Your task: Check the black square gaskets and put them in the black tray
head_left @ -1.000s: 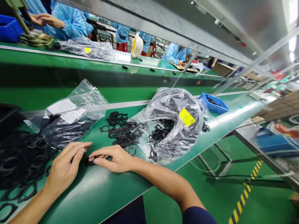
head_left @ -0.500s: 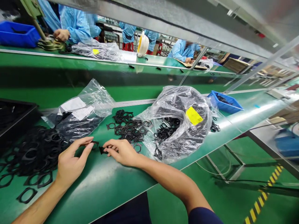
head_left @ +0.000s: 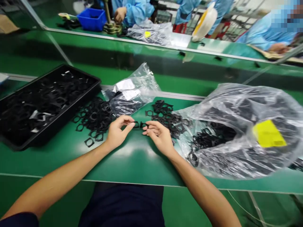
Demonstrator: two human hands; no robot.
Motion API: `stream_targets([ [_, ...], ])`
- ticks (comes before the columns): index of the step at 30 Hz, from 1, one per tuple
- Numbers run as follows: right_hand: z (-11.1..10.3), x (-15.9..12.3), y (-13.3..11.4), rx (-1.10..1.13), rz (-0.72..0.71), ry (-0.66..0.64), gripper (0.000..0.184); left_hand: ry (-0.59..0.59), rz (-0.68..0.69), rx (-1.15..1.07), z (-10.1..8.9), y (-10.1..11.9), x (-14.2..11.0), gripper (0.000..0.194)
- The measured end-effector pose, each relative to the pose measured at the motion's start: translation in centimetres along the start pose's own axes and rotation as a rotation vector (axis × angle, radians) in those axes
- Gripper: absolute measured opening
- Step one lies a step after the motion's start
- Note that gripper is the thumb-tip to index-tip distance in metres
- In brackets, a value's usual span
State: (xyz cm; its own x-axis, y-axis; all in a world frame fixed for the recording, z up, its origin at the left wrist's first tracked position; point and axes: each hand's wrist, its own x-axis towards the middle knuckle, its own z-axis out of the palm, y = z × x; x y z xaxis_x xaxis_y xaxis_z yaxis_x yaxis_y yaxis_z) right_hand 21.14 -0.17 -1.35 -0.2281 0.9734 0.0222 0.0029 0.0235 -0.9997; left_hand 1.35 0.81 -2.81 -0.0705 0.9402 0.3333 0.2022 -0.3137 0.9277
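Along the near edge of the green counter (head_left: 132,171), dark clothing (head_left: 121,205) shows below two bare forearms that reach forward over the top. The left hand (head_left: 119,130) has a narrow grip, thumb and fingers pinching a black ring piece (head_left: 135,124). Just beside it, the right hand (head_left: 159,134) pinches a second black piece (head_left: 143,125), most of it hidden by the fingers. From where I stand I can't tell whether the two pieces touch.

A loose ring (head_left: 89,142) lies flat to the left of the left hand, near a heap of black rings (head_left: 97,115). On the right, a big clear bag (head_left: 224,164) with a yellow label (head_left: 270,134) gapes open around more black parts (head_left: 213,137). Beyond the right hand sits another pile of rings (head_left: 170,118). Over to the left, a long black tray (head_left: 56,124) is loaded with dark parts, and a smaller clear bag (head_left: 148,90) holding white papers (head_left: 129,90) lies behind the heap.

Farther off, a second counter (head_left: 227,49) carries a blue bin (head_left: 92,23) and a plastic bag (head_left: 159,33), with co-workers in blue sleeves (head_left: 134,14) behind it.
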Motion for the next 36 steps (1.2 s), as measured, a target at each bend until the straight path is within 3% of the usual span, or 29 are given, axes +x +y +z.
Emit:
stream_targets([
  [9,-0.24,0.47,-0.33,0.092,0.071,-0.020,0.036,-0.164,-0.033,-0.198,0.16,0.43,-0.22,0.021],
  [13,-0.26,0.49,-0.32,0.113,0.091,-0.024,0.038,-0.152,-0.002,-0.150,0.11,0.50,-0.20,0.019],
  [19,0.00,0.28,-0.36,0.148,0.118,-0.083,0.039,-0.170,-0.089,-0.188,0.13,0.60,-0.35,0.024],
  [36,0.22,0.07,-0.67,0.089,0.119,-0.126,0.046,-0.149,-0.002,-0.012,0.04,0.66,-0.26,0.016],
])
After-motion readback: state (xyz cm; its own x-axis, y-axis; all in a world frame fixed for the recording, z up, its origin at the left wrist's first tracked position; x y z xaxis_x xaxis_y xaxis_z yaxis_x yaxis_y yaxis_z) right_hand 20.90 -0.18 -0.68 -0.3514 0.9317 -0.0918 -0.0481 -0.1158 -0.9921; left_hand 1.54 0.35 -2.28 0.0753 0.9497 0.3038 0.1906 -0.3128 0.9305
